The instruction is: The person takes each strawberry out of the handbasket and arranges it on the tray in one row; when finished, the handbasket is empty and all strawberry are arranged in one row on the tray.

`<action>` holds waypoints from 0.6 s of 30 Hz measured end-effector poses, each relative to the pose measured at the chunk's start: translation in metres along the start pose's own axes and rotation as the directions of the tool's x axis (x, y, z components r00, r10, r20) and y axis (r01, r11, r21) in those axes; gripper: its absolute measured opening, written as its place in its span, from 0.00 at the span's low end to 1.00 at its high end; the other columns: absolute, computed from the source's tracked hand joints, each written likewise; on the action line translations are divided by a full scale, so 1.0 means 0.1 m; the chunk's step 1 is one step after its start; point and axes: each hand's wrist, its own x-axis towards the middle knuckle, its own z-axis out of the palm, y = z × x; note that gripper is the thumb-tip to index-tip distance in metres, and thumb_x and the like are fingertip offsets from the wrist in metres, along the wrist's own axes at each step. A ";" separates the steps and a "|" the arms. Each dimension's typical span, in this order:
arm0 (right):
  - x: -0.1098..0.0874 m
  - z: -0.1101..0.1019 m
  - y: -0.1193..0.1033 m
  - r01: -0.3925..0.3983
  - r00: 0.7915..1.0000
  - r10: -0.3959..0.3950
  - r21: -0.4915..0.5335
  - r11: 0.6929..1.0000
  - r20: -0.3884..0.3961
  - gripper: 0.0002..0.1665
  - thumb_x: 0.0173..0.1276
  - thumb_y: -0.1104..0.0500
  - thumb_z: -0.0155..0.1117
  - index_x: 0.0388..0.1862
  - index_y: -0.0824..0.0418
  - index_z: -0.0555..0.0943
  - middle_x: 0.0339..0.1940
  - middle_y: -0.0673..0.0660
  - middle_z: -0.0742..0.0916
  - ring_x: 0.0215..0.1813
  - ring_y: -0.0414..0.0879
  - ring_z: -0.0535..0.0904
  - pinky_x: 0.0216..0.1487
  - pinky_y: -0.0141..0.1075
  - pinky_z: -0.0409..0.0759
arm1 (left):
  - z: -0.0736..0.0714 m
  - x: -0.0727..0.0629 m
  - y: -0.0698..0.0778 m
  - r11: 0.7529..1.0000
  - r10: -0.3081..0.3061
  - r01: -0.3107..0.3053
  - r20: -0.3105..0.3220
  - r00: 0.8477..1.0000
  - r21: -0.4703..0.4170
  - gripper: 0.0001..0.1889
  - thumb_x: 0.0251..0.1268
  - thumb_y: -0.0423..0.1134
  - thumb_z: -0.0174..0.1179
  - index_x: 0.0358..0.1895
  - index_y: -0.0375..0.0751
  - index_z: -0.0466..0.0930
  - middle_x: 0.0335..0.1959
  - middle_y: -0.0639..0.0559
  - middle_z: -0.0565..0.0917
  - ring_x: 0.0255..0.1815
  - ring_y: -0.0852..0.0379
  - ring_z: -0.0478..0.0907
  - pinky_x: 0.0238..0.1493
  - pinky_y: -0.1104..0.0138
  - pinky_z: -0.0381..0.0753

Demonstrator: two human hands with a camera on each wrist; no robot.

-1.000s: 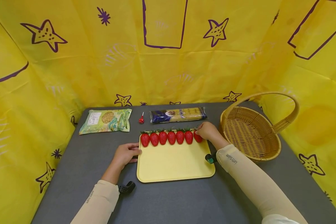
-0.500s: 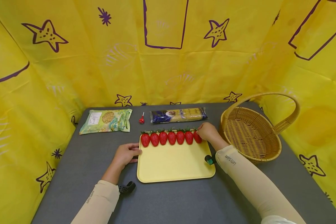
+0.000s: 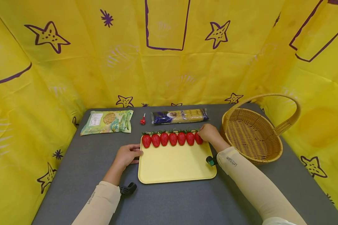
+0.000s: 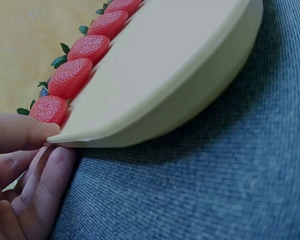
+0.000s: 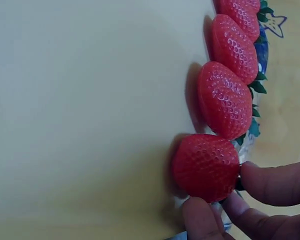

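A pale yellow tray (image 3: 174, 165) lies on the dark grey table with several red strawberries in a row along its far edge, among them one near the middle (image 3: 173, 139). At the tray's left rim my left hand (image 3: 126, 155) grips the edge; in the left wrist view its thumb (image 4: 25, 132) lies on the rim and the other fingers are beneath. My right hand (image 3: 209, 133) holds the strawberry at the right end (image 5: 206, 167) of the row by its leafy end, fingers and thumb around it. That strawberry rests on the tray beside its neighbour, its leaves mostly hidden by the fingers.
Behind the tray lie a green printed bag (image 3: 108, 122), a red lollipop (image 3: 142, 120) and a blue and gold pasta packet (image 3: 180, 116). A wicker basket (image 3: 276, 150) with a tall handle stands to the right, close by my right forearm. Yellow patterned cloth (image 3: 163, 78) surrounds the table.
Almost nothing differs. Both hands keep their places on the tray edge and the end strawberry; the head view shifts very slightly.
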 end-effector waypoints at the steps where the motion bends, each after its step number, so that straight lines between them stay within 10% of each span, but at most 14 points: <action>1: 0.00 -0.01 0.00 0.000 1.000 0.000 0.008 1.000 0.007 0.13 0.72 0.56 0.59 0.44 0.66 0.80 0.37 0.59 0.82 0.34 0.51 0.77 0.33 0.36 0.77 | 0.00 0.00 0.00 1.000 0.002 -0.002 -0.003 1.000 0.001 0.24 0.60 0.33 0.68 0.60 0.33 0.79 0.44 0.41 0.82 0.36 0.55 0.83 0.31 0.62 0.87; 12: -0.39 -0.22 0.01 0.141 0.989 -0.140 0.015 0.990 -0.052 0.29 0.76 0.46 0.52 0.59 0.71 0.72 0.53 0.67 0.80 0.50 0.60 0.78 0.47 0.50 0.79 | -0.01 -0.07 0.14 0.973 0.061 -0.060 0.001 0.998 0.223 0.25 0.69 0.40 0.61 0.66 0.32 0.72 0.45 0.39 0.81 0.37 0.50 0.82 0.31 0.61 0.86; 18: -0.93 -0.36 -0.10 0.372 0.908 -0.376 -0.060 0.926 -0.185 0.28 0.74 0.45 0.57 0.58 0.66 0.76 0.50 0.63 0.80 0.45 0.56 0.77 0.42 0.49 0.79 | -0.07 -0.40 0.56 0.764 0.338 -0.281 0.010 0.941 0.582 0.25 0.72 0.47 0.56 0.66 0.36 0.72 0.50 0.40 0.80 0.47 0.44 0.78 0.44 0.50 0.79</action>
